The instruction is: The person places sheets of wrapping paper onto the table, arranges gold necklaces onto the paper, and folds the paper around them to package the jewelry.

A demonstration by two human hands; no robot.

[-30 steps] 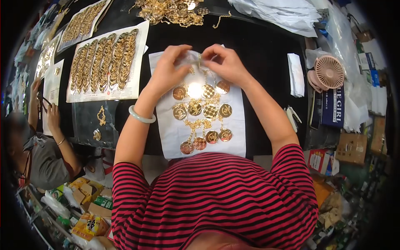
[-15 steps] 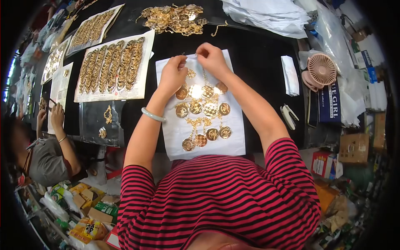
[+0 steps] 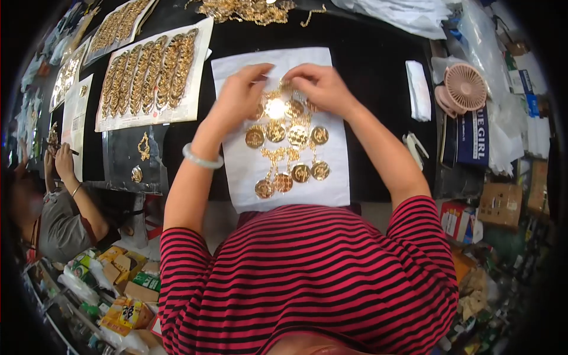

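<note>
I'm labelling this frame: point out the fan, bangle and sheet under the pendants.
Fan (image 3: 465,87): head view, centre of its grille.
Bangle (image 3: 202,162): head view, middle of its band.
Sheet (image 3: 336,189): head view, bare lower-right part.

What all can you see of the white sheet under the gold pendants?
The white sheet is plain and roughly rectangular, longer than wide, lightly creased, and looks like paper or thin cloth. It lies mostly flat on the black table, its near edge by the striped shirt. Gold pendants in rows, with chains, rest on it. The left hand and right hand are over its far part; whether either touches it is unclear.
</note>
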